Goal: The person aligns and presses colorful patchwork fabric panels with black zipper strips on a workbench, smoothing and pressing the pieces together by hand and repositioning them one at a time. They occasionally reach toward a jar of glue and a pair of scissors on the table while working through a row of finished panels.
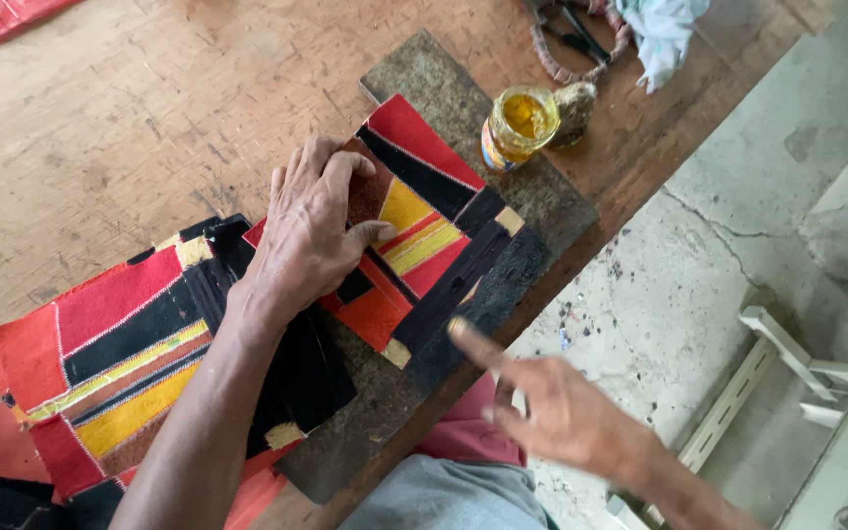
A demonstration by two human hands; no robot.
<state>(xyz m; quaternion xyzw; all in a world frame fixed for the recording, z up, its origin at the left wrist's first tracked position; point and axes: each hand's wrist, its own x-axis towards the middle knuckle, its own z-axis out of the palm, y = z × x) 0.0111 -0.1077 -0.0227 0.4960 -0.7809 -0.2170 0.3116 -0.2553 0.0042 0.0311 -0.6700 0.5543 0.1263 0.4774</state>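
The left hand [311,231] lay flat, palm down with its fingers loosely spread, pressing on a patchwork panel [422,221] of red, black, yellow and orange strips. That panel rested slantwise on a dark, worn board [542,211] set on the wooden table [100,118], near the table's edge. The right hand [556,407] hovered just off that edge, holding nothing, its forefinger stretched out so the tip touched, or nearly touched, the black strip at the panel's lower corner; motion blur made actual contact hard to judge, and the other fingers looked loosely curled. Under the left forearm sat a second patchwork piece [115,363] in the same colours, partly overlapping the board's near end. At the far end of the board stood a small open jar [520,126] of yellowish liquid, with a brownish lump [575,108] just beside it. Farther back lay a white cloth [662,34] and a looped, braided cord [552,54] around some dark tools. Grey concrete floor [679,285] showed beyond the table.
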